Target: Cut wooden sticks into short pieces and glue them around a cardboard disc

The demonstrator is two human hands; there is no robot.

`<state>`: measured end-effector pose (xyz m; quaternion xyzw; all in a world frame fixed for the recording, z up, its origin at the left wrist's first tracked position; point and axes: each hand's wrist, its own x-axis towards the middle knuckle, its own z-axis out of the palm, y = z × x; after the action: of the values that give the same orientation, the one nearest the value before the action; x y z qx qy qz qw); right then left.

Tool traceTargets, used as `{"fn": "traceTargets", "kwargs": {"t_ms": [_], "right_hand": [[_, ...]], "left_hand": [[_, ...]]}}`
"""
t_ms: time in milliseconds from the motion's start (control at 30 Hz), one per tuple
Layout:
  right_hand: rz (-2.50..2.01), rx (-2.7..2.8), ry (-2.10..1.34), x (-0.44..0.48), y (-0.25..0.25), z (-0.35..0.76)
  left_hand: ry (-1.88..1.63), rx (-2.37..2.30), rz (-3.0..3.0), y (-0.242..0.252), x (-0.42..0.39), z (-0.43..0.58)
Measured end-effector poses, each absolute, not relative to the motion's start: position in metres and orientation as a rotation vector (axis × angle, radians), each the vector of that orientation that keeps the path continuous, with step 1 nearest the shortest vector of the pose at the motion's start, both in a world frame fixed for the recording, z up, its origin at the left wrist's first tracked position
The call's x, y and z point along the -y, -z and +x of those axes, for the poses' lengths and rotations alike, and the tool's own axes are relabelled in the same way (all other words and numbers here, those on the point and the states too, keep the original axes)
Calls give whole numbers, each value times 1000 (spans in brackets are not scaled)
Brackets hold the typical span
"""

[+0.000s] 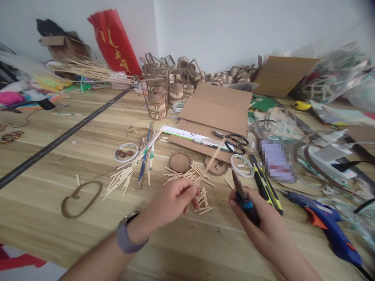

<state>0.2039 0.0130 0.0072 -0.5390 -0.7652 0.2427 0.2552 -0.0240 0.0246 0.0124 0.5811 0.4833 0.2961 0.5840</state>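
My left hand [178, 197], with a watch on its wrist, pinches a thin wooden stick [213, 159] that slants up to the right, blurred at its far end. In my right hand [263, 218] is a hand tool with dark jaws and a black-and-blue handle, apparently pliers [244, 199]; its jaws point up and away from me. Short cut sticks [205, 199] lie scattered under and beside my left hand. Another heap of short sticks [120, 179] is further left. Two round cardboard discs [179, 162] sit just beyond my hands.
Scissors [234, 142] rest on cardboard sheets [215, 109]. To the right are utility knives [265, 187] and a blue glue gun [325, 222]. Small stick-built lanterns [157, 105] stand at the back. A tape ring [125, 152] holds brown beads. A dark metal bar [67, 127] crosses the left.
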Motion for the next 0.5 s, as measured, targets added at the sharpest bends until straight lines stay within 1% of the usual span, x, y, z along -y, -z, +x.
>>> {"fn": "traceTargets", "kwargs": {"t_ms": [67,133,200,300,500], "right_hand": [[-1321,2143,-417,-13,-2,204],[-1176,2226,-288,-13,4,201],[-1156,2270,-269,-12,11,197],[-1261,2244,-298,-11,17,190],[-1384,2216,-237,-10,21,182]], "left_hand": [[-561,-1184,1640,-9,-19,-18],[-512,-1226,1879,-6,-12,-12],[-466,-1271,2025,-4,-7,-7],[-366,-1354,2156,-3,-3,-2],[-280,-1472,2298,-5,-1,2]]}}
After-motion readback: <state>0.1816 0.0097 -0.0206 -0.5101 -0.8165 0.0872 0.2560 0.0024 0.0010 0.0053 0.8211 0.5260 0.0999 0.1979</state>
